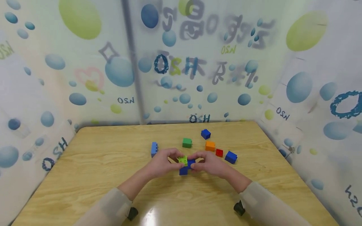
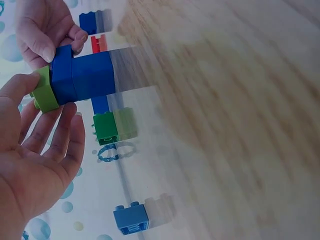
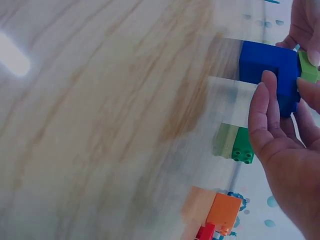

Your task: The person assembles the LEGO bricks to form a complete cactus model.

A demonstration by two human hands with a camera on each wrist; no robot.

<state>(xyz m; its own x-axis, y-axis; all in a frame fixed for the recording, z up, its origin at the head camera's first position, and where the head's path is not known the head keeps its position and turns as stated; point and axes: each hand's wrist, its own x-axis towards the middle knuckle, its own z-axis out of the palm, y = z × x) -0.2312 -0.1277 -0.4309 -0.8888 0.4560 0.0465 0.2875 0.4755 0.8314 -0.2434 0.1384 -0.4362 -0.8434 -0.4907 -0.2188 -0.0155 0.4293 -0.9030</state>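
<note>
Between the two hands stands a small stack of toy building bricks on the table. Its bottom is a blue brick (image 2: 94, 75), with a second blue brick (image 3: 287, 85) above it that juts out to the right. A lime green brick (image 1: 183, 160) sits on top at the left. My left hand (image 1: 163, 163) pinches the lime green brick between thumb and fingers. My right hand (image 1: 211, 164) grips the jutting upper blue brick, thumb on the near side and fingers behind. In the left wrist view the lime green brick looks slightly tilted against the blue one.
Behind the hands on the wooden table (image 1: 99, 163) lie a light blue brick (image 1: 154, 149), a green brick (image 1: 187, 142), an orange brick (image 1: 210, 146), a red brick (image 1: 219, 153) and two dark blue bricks (image 1: 205, 134). A patterned curtain (image 1: 175, 110) borders the table's back.
</note>
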